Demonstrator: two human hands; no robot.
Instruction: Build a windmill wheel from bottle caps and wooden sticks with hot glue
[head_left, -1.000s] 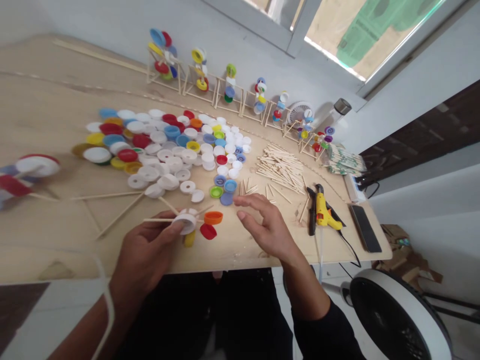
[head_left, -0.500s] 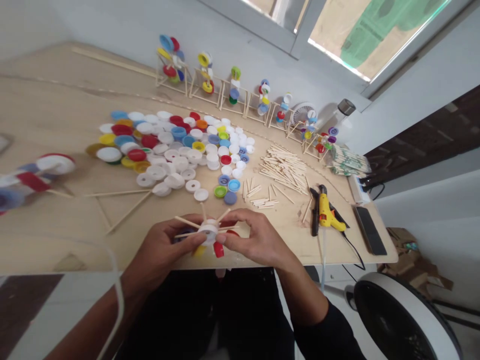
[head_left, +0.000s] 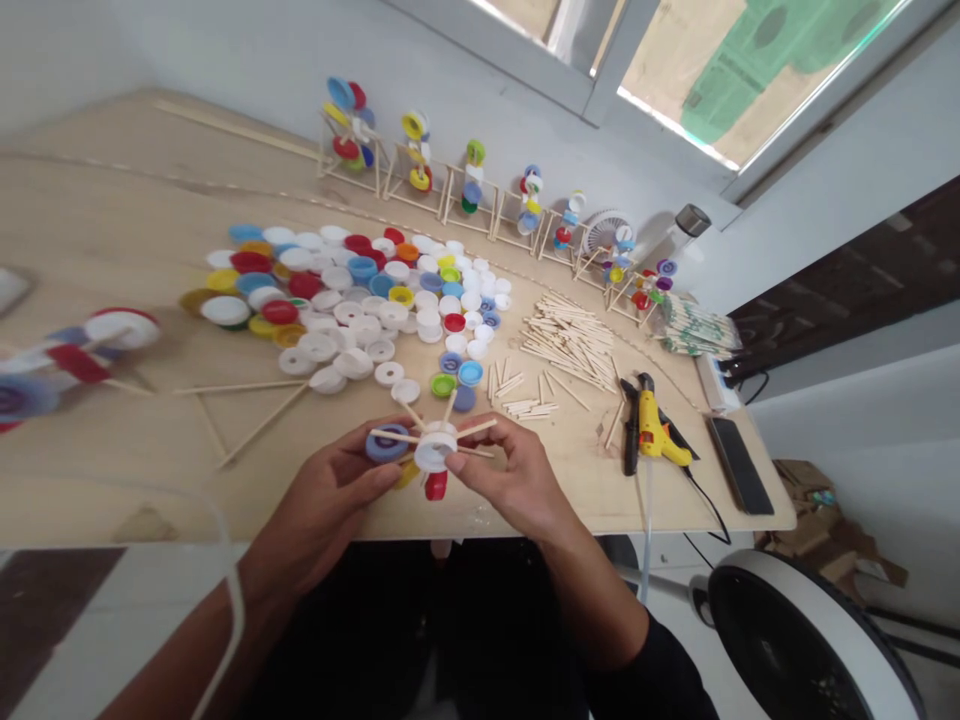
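Observation:
A small wheel built of bottle caps and sticks is held near the table's front edge. Its white cap hub (head_left: 436, 450) has several thin wooden sticks poking out around it. A blue-violet cap (head_left: 387, 443) sits at its left, a red cap (head_left: 436, 487) and a yellow cap (head_left: 407, 474) below. My left hand (head_left: 341, 490) is closed on the wheel at the blue-violet cap, thumb in front, other fingers partly hidden behind. With thumb on the white hub and fingers behind the right-hand sticks, my right hand (head_left: 514, 470) grips the same wheel.
Loose bottle caps (head_left: 352, 290) spread across the table, beside a stick pile (head_left: 570, 340). A yellow glue gun (head_left: 656, 430) and phone (head_left: 739, 465) lie at right. Finished wheels on stick frames (head_left: 472, 190) line the wall. A stick triangle (head_left: 251, 420) lies left; a fan (head_left: 810, 640) stands lower right.
The wheel has turned and shifted slightly right, showing the blue-violet cap more fully. My left thumb has come off the white hub; my right thumb now presses it.

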